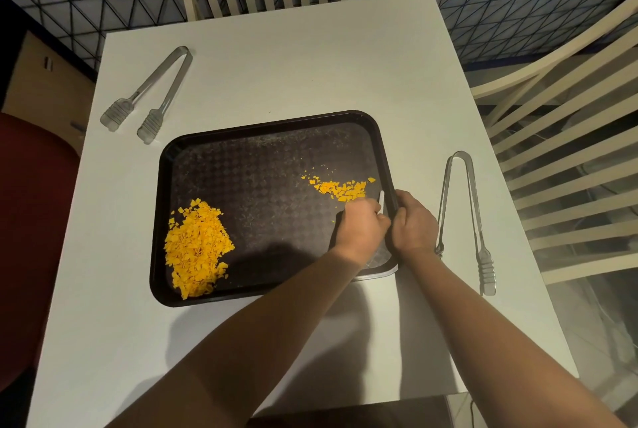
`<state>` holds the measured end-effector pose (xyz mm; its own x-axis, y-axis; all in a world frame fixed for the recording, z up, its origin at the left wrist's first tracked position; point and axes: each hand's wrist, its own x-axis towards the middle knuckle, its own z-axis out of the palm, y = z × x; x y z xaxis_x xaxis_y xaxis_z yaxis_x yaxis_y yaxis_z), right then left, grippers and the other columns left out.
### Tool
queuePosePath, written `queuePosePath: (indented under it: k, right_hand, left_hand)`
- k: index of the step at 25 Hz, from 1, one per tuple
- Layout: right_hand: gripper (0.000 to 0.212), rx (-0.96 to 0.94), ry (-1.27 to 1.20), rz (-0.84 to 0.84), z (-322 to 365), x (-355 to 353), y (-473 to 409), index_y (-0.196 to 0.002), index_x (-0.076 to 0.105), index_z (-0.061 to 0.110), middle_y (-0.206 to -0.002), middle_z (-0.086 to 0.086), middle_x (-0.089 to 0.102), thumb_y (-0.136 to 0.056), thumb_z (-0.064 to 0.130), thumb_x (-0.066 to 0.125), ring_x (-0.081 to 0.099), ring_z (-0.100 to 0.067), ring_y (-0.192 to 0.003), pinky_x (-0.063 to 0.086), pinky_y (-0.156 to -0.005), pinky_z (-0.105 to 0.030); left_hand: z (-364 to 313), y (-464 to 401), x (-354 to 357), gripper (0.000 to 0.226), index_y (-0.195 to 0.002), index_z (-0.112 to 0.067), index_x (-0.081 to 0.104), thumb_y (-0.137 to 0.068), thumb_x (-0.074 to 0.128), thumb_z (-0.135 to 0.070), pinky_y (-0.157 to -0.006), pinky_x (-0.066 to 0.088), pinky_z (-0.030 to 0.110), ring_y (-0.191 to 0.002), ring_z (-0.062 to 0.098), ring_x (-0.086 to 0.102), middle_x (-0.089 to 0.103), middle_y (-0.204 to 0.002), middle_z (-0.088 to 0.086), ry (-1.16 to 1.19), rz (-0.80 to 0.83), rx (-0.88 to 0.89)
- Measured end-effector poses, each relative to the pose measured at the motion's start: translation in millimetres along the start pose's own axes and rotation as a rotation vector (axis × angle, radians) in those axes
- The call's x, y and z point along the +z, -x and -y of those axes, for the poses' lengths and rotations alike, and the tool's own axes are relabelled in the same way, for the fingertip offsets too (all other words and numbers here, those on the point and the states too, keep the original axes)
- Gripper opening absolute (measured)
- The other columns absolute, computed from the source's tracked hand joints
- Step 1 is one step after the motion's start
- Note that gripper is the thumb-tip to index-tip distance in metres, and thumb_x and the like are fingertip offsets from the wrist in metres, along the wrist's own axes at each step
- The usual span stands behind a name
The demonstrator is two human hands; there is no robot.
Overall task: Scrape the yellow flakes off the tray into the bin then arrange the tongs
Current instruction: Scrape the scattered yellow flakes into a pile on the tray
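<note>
On the tabletop (276, 65) a dark tray (276, 158) is set | two yellow flake piles (196, 248) held inside | left hand (360, 227) fingers curled on a white scraper (381, 201) just beside the smaller pile | right hand (414, 220) fingers clamped on the tray's rim

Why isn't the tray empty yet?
The tray isn't empty: a big pile of yellow flakes sits at its left, and a small patch lies near the hands.

— Where were the hands?
— Both forearms reached forward, side by side. The left hand (360, 227) was curled, pinching a small white scraper (381, 199).
— And the other?
— The right hand (414, 222) gripped the tray (269, 127) edge, fingers curled.
</note>
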<state>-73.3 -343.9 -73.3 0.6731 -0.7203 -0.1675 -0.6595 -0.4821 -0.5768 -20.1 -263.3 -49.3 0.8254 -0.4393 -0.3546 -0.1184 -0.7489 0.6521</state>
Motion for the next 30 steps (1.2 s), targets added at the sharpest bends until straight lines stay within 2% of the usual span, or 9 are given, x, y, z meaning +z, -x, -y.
queuePosePath:
  k: [2, 4, 6, 8, 12, 18, 20, 24, 30]
  right_hand:
    - [0.057, 0.001, 0.001, 0.002, 0, 0, -1, -0.117, 0.058, 0.022, -0.102, -0.007, 0.068, -0.072, 0.021, 0.024, 0.059, -0.033, -0.092, 0.04, -0.072, -0.032]
    - [0.056, -0.001, 0.006, 0.003, -1, 0, -1, -0.116, 0.058, 0.022, -0.101, -0.007, 0.068, -0.072, 0.021, 0.024, 0.06, -0.034, -0.09, 0.041, -0.072, -0.032]
    - [0.054, -0.007, 0.008, 0.007, -1, 1, -1, -0.117, 0.058, 0.022, -0.101, -0.007, 0.068, -0.074, 0.02, 0.025, 0.06, -0.034, -0.09, 0.042, -0.073, -0.032]
    - [0.054, 0.002, 0.002, 0.012, -2, 1, -1, -0.116, 0.058, 0.022, -0.1, -0.007, 0.068, -0.074, 0.02, 0.025, 0.06, -0.034, -0.09, 0.041, -0.073, -0.032]
    - [0.056, 0.003, 0.007, 0.002, -1, 1, -1, -0.116, 0.059, 0.022, -0.1, -0.007, 0.068, -0.072, 0.022, 0.024, 0.06, -0.034, -0.09, 0.04, -0.071, -0.031]
    - [0.056, -0.017, -0.004, -0.001, -1, -1, 0, -0.115, 0.059, 0.021, -0.1, -0.009, 0.068, -0.072, 0.02, 0.023, 0.059, -0.035, -0.089, 0.041, -0.073, -0.032]
    - [0.056, -0.016, 0.001, -0.008, 0, -1, 0, -0.115, 0.059, 0.02, -0.1, -0.009, 0.068, -0.072, 0.02, 0.023, 0.059, -0.035, -0.089, 0.041, -0.074, -0.033]
    - [0.055, -0.018, -0.005, -0.009, -1, 0, 0, -0.115, 0.06, 0.02, -0.1, -0.008, 0.068, -0.072, 0.021, 0.024, 0.06, -0.034, -0.091, 0.04, -0.072, -0.033]
    - [0.055, -0.03, 0.002, -0.015, -1, -1, 1, -0.116, 0.059, 0.021, -0.101, -0.008, 0.068, -0.073, 0.021, 0.024, 0.06, -0.035, -0.09, 0.042, -0.074, -0.033]
  left_hand:
    - [-3, -4, -2, 0.035, -0.047, -0.012, 0.023, -0.068, 0.05, -0.006, -0.048, 0.022, 0.028, -0.062, 0.033, 0.025, 0.023, -0.05, 0.006, 0.022, 0.0, -0.02]
    - [-5, -13, -8, 0.024, -0.051, -0.007, 0.038, -0.072, 0.05, -0.005, -0.051, 0.033, 0.031, -0.063, 0.042, 0.033, 0.038, -0.055, 0.014, 0.023, -0.004, -0.037]
    - [-4, -19, -11, 0.013, -0.069, 0.003, 0.055, -0.077, 0.049, -0.005, -0.065, 0.045, 0.039, -0.076, 0.045, 0.05, 0.056, -0.079, 0.025, -0.002, -0.065, -0.016]
    - [-4, -16, -8, 0.016, -0.081, 0.004, 0.06, -0.08, 0.049, -0.007, -0.075, 0.047, 0.041, -0.085, 0.039, 0.054, 0.059, -0.089, 0.022, -0.03, -0.084, 0.052]
    - [-4, -9, 2, 0.014, -0.083, 0.001, 0.059, -0.081, 0.048, -0.008, -0.074, 0.046, 0.039, -0.087, 0.039, 0.055, 0.058, -0.093, 0.019, -0.077, -0.014, 0.055]
    - [11, -10, -12, 0.029, -0.114, 0.0, 0.056, -0.089, 0.044, -0.008, -0.09, 0.046, 0.042, -0.105, 0.037, 0.055, 0.056, -0.117, 0.019, -0.159, -0.055, -0.055]
    - [13, -6, -15, 0.028, -0.113, -0.001, 0.057, -0.09, 0.043, -0.009, -0.088, 0.044, 0.041, -0.103, 0.037, 0.056, 0.057, -0.114, 0.018, -0.182, -0.105, -0.056]
    - [-9, 3, -4, 0.02, -0.099, 0.002, 0.058, -0.089, 0.043, -0.008, -0.083, 0.044, 0.044, -0.1, 0.039, 0.055, 0.056, -0.108, 0.02, -0.172, 0.013, 0.068]
    - [-10, -13, -12, 0.025, -0.11, 0.002, 0.056, -0.089, 0.042, -0.004, -0.089, 0.045, 0.043, -0.106, 0.038, 0.055, 0.054, -0.117, 0.019, -0.135, -0.026, -0.073]
